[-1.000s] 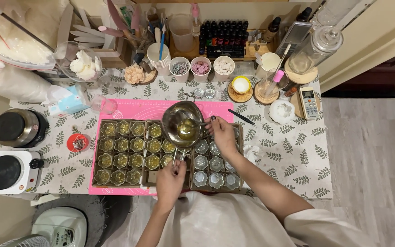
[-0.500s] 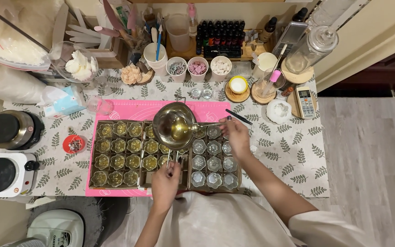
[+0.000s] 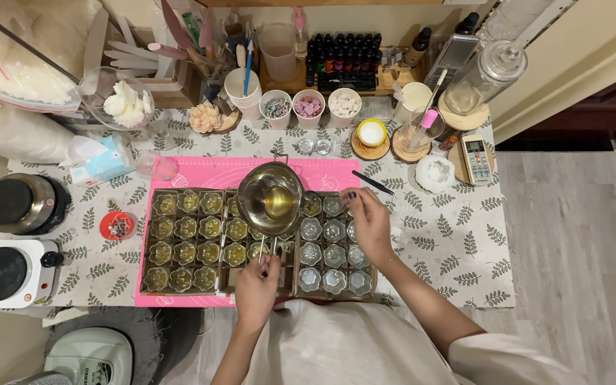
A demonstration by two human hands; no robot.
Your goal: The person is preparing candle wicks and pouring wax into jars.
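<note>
**Wax pour, middle columns**

Left hand [image 3: 257,279] is pinching tweezers [image 3: 266,251] over a filled cup. Right hand [image 3: 367,216] is gripping the pot's handle, holding the steel pouring pot [image 3: 270,197] (yellow liquid inside) above the mould tray [image 3: 187,235]. Next move probably needs a steady tilt over an empty cup.

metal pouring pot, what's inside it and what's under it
Inside the metal pouring pot, a small pool of yellowish liquid shows at the bottom. Under it lies the tray of flower-shaped cups; the cups directly beneath are covered.
</note>
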